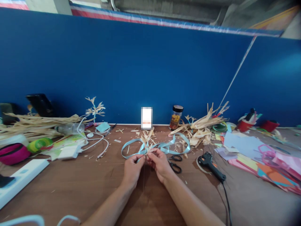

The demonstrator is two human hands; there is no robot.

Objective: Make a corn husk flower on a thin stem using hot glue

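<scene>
Both hands meet at the middle of the table, fingers pinched together. Between their fingertips stands a small flower of dried corn husk (147,139), its pale petals fanning upward. My left hand (134,169) grips its base from the left, and my right hand (161,164) closes on it from the right. A light blue ribbon (187,146) loops out on both sides behind the hands; one stretch runs to the fingers, where its end is hidden. Black-handled scissors (176,168) lie just beyond my right hand, their blades out of sight.
A black glue gun (210,166) with a cord lies at right, near coloured paper (244,146). Husks (199,128) and a lidded jar (176,117) stand behind. At left are a finished husk flower (94,110), a white cable (107,142) and a power strip (25,180).
</scene>
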